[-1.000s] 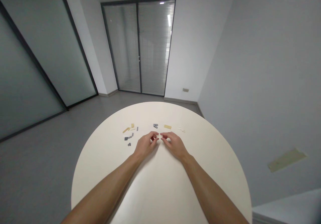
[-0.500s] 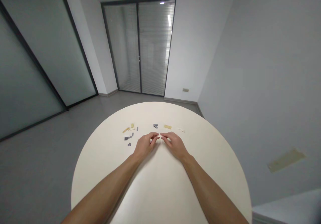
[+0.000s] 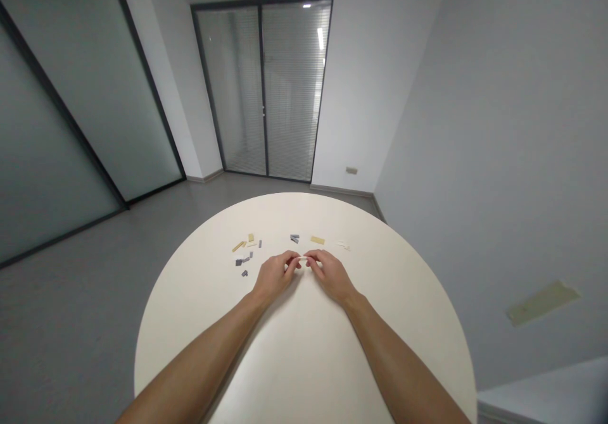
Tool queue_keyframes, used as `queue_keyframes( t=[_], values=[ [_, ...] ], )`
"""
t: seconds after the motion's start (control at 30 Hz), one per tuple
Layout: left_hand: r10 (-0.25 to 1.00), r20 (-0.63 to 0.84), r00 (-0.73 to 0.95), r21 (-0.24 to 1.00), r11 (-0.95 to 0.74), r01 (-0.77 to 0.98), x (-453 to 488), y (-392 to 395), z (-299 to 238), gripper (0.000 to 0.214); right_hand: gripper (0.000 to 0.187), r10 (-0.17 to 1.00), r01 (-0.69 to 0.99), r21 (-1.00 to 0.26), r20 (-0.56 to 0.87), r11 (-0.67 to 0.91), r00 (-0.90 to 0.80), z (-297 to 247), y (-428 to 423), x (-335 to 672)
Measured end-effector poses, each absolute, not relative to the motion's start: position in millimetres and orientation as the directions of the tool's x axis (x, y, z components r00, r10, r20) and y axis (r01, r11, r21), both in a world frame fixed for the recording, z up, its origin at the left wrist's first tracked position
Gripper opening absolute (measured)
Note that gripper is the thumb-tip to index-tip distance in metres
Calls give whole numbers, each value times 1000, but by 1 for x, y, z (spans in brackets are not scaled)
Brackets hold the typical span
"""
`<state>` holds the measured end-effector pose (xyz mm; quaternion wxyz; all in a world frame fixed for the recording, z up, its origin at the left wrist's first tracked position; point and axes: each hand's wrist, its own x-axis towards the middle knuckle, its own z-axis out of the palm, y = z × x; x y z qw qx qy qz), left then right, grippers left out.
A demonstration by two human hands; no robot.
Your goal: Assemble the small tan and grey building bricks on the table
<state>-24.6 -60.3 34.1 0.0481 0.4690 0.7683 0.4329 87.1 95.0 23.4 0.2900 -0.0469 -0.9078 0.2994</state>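
Observation:
My left hand [image 3: 277, 272] and my right hand [image 3: 329, 273] meet over the middle of the table, thumbs and fingertips pinched. Between them they hold a small, thin white piece [image 3: 303, 258], each hand gripping one end; most of it is hidden by the fingers. Just beyond the hands lie a few grey building-brick pieces [image 3: 295, 238] and a flat tan plate [image 3: 318, 240]. Beyond my right hand are several small white pieces [image 3: 343, 245].
The round white table [image 3: 304, 361] fills the lower view. At its left lie several tan pieces [image 3: 238, 246], dark grey pieces [image 3: 239, 262] and a small grey cluster [image 3: 244, 273]. Behind the table are a glass door [image 3: 266, 95] and walls.
The hands' fingertips have shifted slightly, and the white piece between them now shows more plainly. The pieces on the table have not moved.

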Motion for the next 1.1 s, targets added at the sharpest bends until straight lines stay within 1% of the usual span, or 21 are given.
queue_keyframes(
  t=[0.37, 0.53, 0.67, 0.83, 1.1],
  values=[
    [763, 319, -562, 699, 211, 683, -24, -60, 35, 28, 16, 258, -106, -565, 527, 818, -810, 23, 94, 87],
    [754, 310, -579, 717, 214, 663, -25, -60, 35, 29, 18, 269, -120, -584, 535, 803, -801, 22, 94, 88],
    [757, 304, -578, 730, 204, 652, -26, -59, 33, 28, 15, 264, -125, -581, 538, 805, -801, 24, 94, 88],
    [746, 325, -581, 730, 193, 656, -26, -58, 31, 25, 10, 278, -92, -563, 535, 821, -798, 24, 95, 87],
    [728, 368, -578, 714, 177, 678, -28, -58, 28, 26, 13, 281, -82, -561, 529, 824, -800, 24, 95, 88]
  ],
)
